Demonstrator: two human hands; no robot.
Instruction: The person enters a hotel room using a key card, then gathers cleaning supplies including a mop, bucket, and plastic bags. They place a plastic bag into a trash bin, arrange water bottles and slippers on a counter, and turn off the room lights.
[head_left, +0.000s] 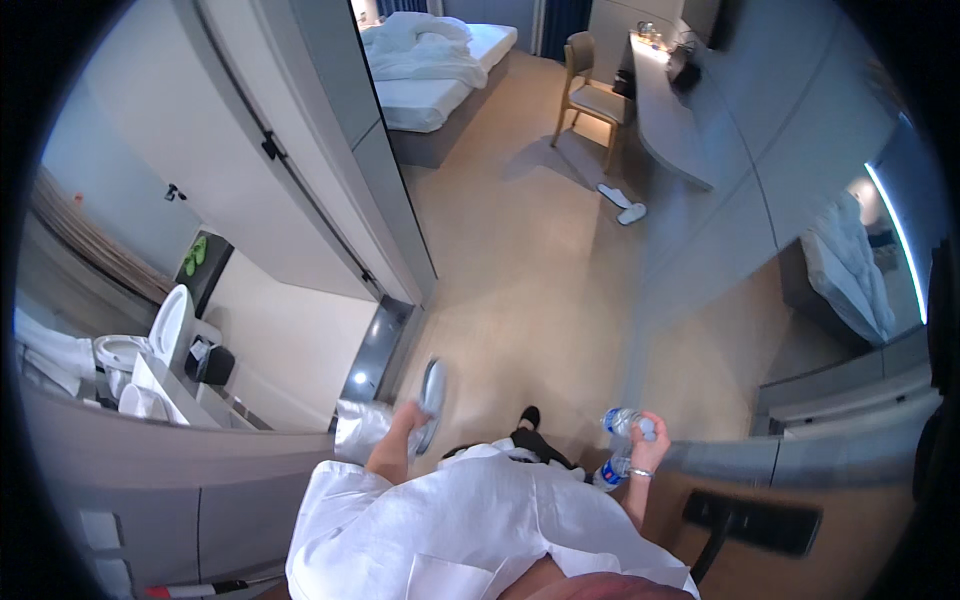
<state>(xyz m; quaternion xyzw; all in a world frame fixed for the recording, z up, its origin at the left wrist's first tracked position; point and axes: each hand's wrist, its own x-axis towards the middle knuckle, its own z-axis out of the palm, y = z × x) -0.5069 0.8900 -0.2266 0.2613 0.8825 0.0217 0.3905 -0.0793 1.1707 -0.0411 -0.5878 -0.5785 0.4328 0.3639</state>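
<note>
My left hand is closed around a white slipper, held upright on edge; a second one may be behind it. A shiny silvery item, of a kind I cannot tell, lies beside that hand. On the other side, my right hand grips a clear plastic bottle with a blue label near its cap end. Another labelled plastic bottle shows just below this hand; whether the fingers hold it too is unclear.
Ahead are a bed with rumpled white bedding, a wooden chair, a wall desk and white slippers on the floor. A bathroom doorway at left shows a toilet and a black bin. A black flat-headed tool is at lower right.
</note>
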